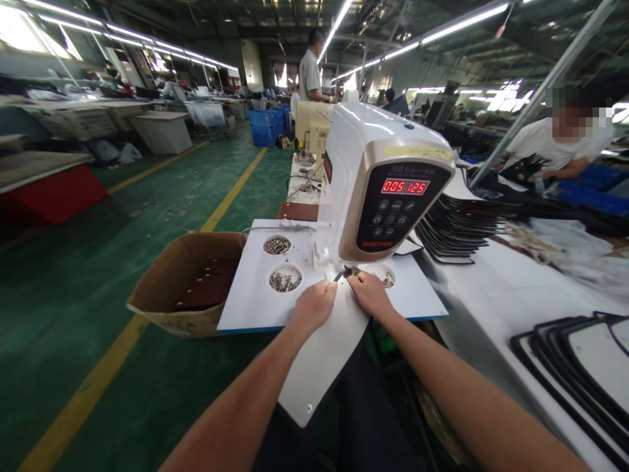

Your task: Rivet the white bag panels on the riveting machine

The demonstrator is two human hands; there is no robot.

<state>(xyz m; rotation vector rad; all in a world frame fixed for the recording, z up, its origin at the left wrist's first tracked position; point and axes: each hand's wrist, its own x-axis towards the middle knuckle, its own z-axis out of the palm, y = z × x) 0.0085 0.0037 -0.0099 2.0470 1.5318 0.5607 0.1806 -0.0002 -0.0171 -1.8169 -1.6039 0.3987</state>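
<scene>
1. Currently, the left hand is gripping the upper left edge of a pale panel, its fingers closing together on the material.
2. The right hand is pinching the panel's upper right edge, its fingers clamping beside a small dark piece; whether they are also holding that piece, I cannot tell.
3. The pale panel is lying between both hands, its top end sitting beneath the head of a white machine and its lower end extending past the near edge of a white worktop. A small round fitting or hole is showing near its bottom corner.
4. The machine's display is glowing with red digits, apparently reading 005 125.
5. Two round recesses at the worktop's left, a rear recess and a front recess, are holding small metal parts; a right recess is partly hiding behind the right hand.
6. Left of the worktop, a cardboard box is containing dark reddish-brown pieces.
7. At right, a stack of black-edged panels is resting on a long white table.
</scene>
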